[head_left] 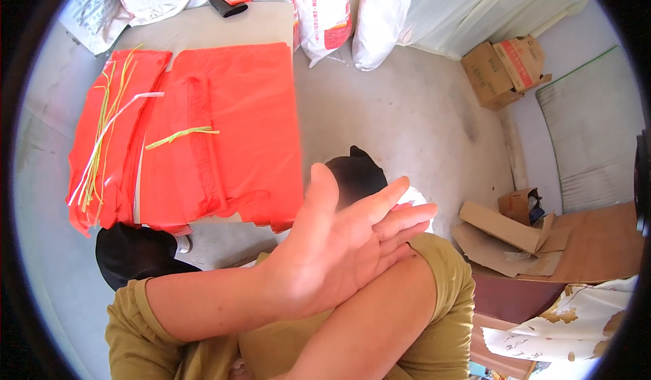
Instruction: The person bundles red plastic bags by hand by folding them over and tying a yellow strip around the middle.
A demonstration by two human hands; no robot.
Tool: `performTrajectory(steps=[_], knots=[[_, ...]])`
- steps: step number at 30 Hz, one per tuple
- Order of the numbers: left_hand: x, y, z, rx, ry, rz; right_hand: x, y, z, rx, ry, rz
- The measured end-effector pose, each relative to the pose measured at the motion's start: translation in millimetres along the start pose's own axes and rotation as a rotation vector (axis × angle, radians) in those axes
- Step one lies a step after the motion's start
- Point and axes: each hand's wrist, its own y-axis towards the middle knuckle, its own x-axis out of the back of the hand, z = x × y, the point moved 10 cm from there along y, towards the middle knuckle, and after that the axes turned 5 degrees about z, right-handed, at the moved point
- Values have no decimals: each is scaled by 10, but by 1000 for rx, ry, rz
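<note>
My left hand [346,251] is raised in front of me, palm toward me, thumb up and fingers stretched out to the right. It holds nothing. Its fingertips are near my right forearm [369,319], which runs from the rolled sleeve down to the lower edge; my right hand is out of view. Beyond the left hand, to the left, lies a stack of thin red sheets or bags [258,122]. A folded red bundle on it has a yellow-green tie [182,136] around it. Several loose yellow-green and white ties [108,132] lie on a second red stack [85,142].
Full white sacks [319,13] stand along the back. Cardboard boxes [498,74] sit at the far right; an opened carton [505,241] rests near a brown board [600,241] at right. Black cloth [139,252] shows at lower left, more [352,176] beyond my hand.
</note>
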Motion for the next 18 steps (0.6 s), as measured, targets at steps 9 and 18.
performTrajectory(steps=[9,18], knots=[[46,61,21,27,-59,26,-1,-25,13,18,5,1],[-87,76,-216,-78,-1,146,14,38,-28,37,-4,-18]])
